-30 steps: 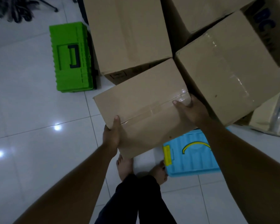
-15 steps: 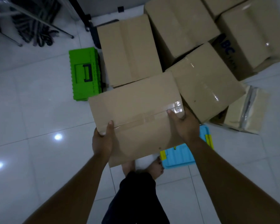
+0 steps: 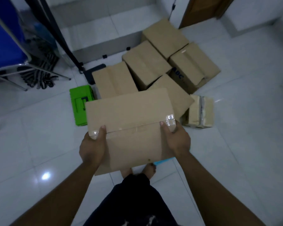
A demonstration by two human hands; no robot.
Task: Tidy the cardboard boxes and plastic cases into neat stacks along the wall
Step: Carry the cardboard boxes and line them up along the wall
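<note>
I hold a taped cardboard box (image 3: pixel 131 118) in the air in front of me, flat side up. My left hand (image 3: pixel 92 145) grips its left end and my right hand (image 3: pixel 176 138) grips its right end, thumbs on top. Beyond it, several cardboard boxes (image 3: pixel 145 66) lie in a loose cluster on the floor, one marked ABC (image 3: pixel 193 67). A green plastic case (image 3: pixel 80 103) lies left of the cluster, partly hidden by the held box. Only a sliver of a blue plastic case (image 3: pixel 162 162) shows under the box by my feet.
A small taped cardboard box (image 3: pixel 199 111) lies at the right of the cluster. A black stand pole (image 3: pixel 60 38) and a blue-seated metal frame (image 3: pixel 5 46) are at the back left. The wall and a wooden door (image 3: pixel 201 10) lie behind; white tiled floor all round.
I have lifted the box higher and turned it square to me while my view rose. The blue case is now almost hidden beneath it, and the wall has come into view.
</note>
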